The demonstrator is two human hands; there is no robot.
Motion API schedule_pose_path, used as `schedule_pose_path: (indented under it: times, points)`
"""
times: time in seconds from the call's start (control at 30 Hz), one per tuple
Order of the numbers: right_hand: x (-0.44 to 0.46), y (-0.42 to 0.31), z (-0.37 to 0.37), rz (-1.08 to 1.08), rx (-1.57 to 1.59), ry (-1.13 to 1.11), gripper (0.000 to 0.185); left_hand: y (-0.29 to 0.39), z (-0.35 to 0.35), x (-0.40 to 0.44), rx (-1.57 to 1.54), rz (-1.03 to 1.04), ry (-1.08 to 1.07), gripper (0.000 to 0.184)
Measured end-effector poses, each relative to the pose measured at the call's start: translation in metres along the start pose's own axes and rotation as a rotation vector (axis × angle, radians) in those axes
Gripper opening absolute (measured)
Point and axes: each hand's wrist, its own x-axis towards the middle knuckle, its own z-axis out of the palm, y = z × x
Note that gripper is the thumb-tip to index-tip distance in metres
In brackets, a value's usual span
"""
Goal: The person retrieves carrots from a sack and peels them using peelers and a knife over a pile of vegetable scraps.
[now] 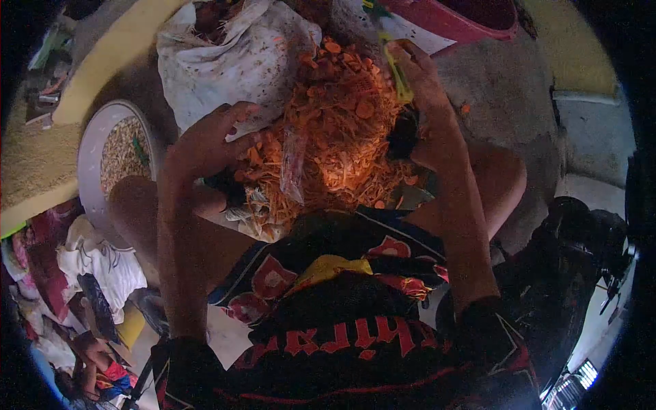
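Orange shreds (345,167), by the look of them carrot, lie heaped between the person's bent legs, just beyond the dark lap cloth (321,229). Across the near side of the heap lies a translucent plastic strip (294,164). Farther up the pile, round slices (365,109) sit among the fine strands, so the cutting seems well advanced but not finished: most of the near part is thin shreds, while the coarser pieces at the back are perhaps left to do.

On the left, the left hand (236,126) is at the pile's edge, finger and thumb parted, with nothing visible between them. The right hand (417,72) reaches farther, its fingers curled at a yellow-green strip (400,78); I cannot tell how firmly they close on it. Well to the left stands a pale basin (89,147) of small tan pieces (123,157). Behind the heap slumps a white sack (225,75), and farthest off is a red tub (471,17).
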Motion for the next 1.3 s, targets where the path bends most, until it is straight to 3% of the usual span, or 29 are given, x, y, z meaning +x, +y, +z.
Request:
schedule_pose_path:
  times: [0.03, 0.1, 0.13, 0.2, 0.23, 0.3, 0.37, 0.5, 0.53, 0.6, 0.63, 0.7, 0.73, 0.8, 0.83, 0.9, 0.93, 1.0, 1.07, 1.1, 1.17, 1.2, 1.27, 1.3]
  points:
    - [0.004, 0.013, -0.006, 0.001, 0.001, 0.0, 0.057, 0.0, -0.001, 0.0, 0.013, -0.002, -0.014, 0.056]
    - [0.011, 0.041, -0.014, -0.118, -0.444, 0.121, 0.06, 0.007, -0.006, -0.003, 0.026, -0.008, -0.027, 0.054]
    - [0.016, 0.068, -0.026, -0.12, -0.442, 0.117, 0.06, 0.016, -0.009, -0.005, -0.002, -0.068, -0.045, 0.052]
    - [0.03, 0.128, -0.055, -0.358, 0.188, -0.195, 0.066, 0.016, -0.009, -0.008, -0.027, -0.135, -0.061, 0.051]
    - [0.042, 0.138, -0.058, -0.36, 0.193, -0.199, 0.066, 0.008, -0.004, -0.008, -0.011, -0.11, -0.047, 0.054]
    - [0.061, 0.152, -0.061, 0.3, -0.958, -0.123, 0.072, 0.004, -0.003, -0.011, 0.008, -0.091, -0.031, 0.057]
    - [0.062, 0.174, -0.064, 0.224, -1.022, -0.07, 0.071, 0.012, -0.003, -0.018, -0.021, -0.218, -0.048, 0.056]
    - [0.069, 0.209, -0.052, -0.087, -1.243, 0.171, 0.069, 0.028, -0.009, -0.041, -0.084, -0.183, 0.051, 0.056]
    - [0.071, 0.202, -0.043, -0.109, -1.234, 0.159, 0.069, 0.024, -0.012, -0.042, -0.061, -0.159, 0.012, 0.055]
    - [0.063, 0.193, -0.034, -0.228, -0.375, -0.003, 0.06, 0.008, -0.017, -0.039, -0.043, -0.145, -0.023, 0.055]
    - [0.064, 0.204, -0.04, -0.232, -0.373, -0.015, 0.06, -0.006, -0.023, -0.029, -0.1, -0.068, -0.043, 0.05]
    - [0.063, 0.222, -0.054, -0.608, -1.544, -0.01, 0.058, -0.023, -0.043, -0.009, -0.164, 0.01, -0.058, 0.047]
    - [0.055, 0.214, -0.05, -0.615, -1.547, -0.017, 0.058, -0.023, -0.062, -0.001, -0.144, -0.013, -0.056, 0.048]
    - [0.036, 0.188, -0.035, 0.092, 0.299, -0.254, 0.055, -0.049, -0.088, 0.029, -0.125, 0.027, 0.003, 0.046]
    - [0.037, 0.161, -0.02, 0.095, 0.296, -0.261, 0.055, -0.075, -0.101, 0.051, -0.127, 0.091, 0.06, 0.042]
    - [0.046, 0.124, -0.003, 0.16, -1.199, -0.211, 0.051, -0.129, -0.124, 0.098, -0.082, 0.166, 0.145, 0.035]
    - [0.048, 0.126, -0.004, 0.158, -1.2, -0.213, 0.051, -0.162, -0.134, 0.127, -0.082, 0.18, 0.162, 0.03]
    - [0.05, 0.149, -0.018, 0.475, -1.119, -0.23, 0.048, -0.21, -0.144, 0.17, -0.083, 0.196, 0.178, 0.026]
    - [-0.016, -0.003, 0.041, 0.493, 0.495, -0.001, 0.052, -0.239, -0.148, 0.202, -0.047, 0.019, 0.252, 0.026]
    - [-0.02, -0.03, 0.048, 0.491, 0.495, -0.002, 0.052, -0.249, -0.15, 0.217, -0.045, 0.02, 0.254, 0.026]
    - [-0.019, -0.053, 0.054, 0.599, 0.397, 0.041, 0.059, -0.267, -0.144, 0.245, 0.459, 0.141, 0.359, 0.029]
    - [-0.015, -0.035, 0.031, 0.603, 0.398, 0.04, 0.059, -0.274, -0.14, 0.261, 0.457, 0.139, 0.356, 0.029]
    - [-0.013, 0.008, -0.033, 0.517, 0.322, -0.407, 0.069, -0.283, -0.128, 0.289, 0.465, 0.118, 0.348, 0.03]
    - [-0.012, 0.005, -0.03, 0.523, 0.324, -0.41, 0.069, -0.301, -0.12, 0.304, 0.462, 0.112, 0.344, 0.03]
